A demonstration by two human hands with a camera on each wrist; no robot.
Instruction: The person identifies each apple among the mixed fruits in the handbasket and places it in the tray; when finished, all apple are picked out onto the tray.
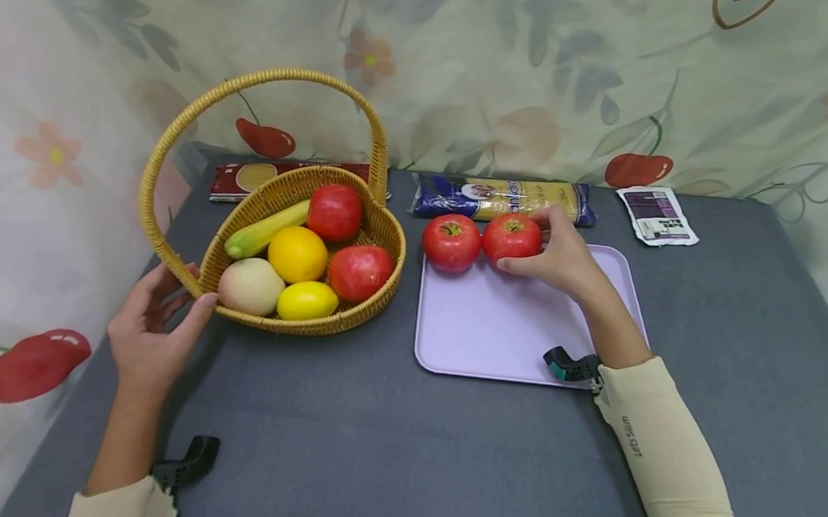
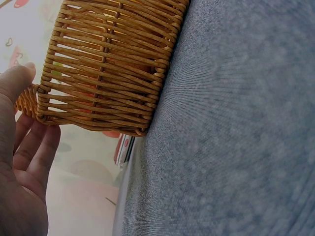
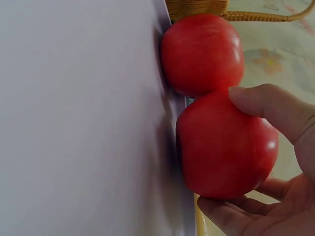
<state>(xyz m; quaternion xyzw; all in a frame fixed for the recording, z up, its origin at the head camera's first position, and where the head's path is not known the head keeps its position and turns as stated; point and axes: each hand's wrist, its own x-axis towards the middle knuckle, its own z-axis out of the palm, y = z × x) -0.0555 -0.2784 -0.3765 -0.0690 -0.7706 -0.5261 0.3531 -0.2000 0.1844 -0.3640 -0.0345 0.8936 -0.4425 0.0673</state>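
Grey table cloth [image 1: 349, 427] forms the work surface; clock positions are read from the middle of the head view, twelve being the far side. At eight o'clock, the left hand [image 1: 152, 346] grips the wicker basket [image 1: 319, 328] by the foot of its handle. At four lies a lilac tray [image 1: 494, 333]. The basket stands at nine, holding six pieces of produce [image 1: 298, 254]. At three, the right hand [image 1: 562, 254] grips a red tomato [image 1: 509, 238] between thumb and fingers, at the tray's far edge; a second tomato [image 1: 451, 245] touches it on its nine-o'clock side. Farther off lie a red packet [image 1: 228, 182] at ten, a blue-and-yellow packet [image 1: 452, 202] at two and a small pouch [image 1: 658, 217] nearer three. Patterned fabric [image 1: 464, 97] hangs at twelve.
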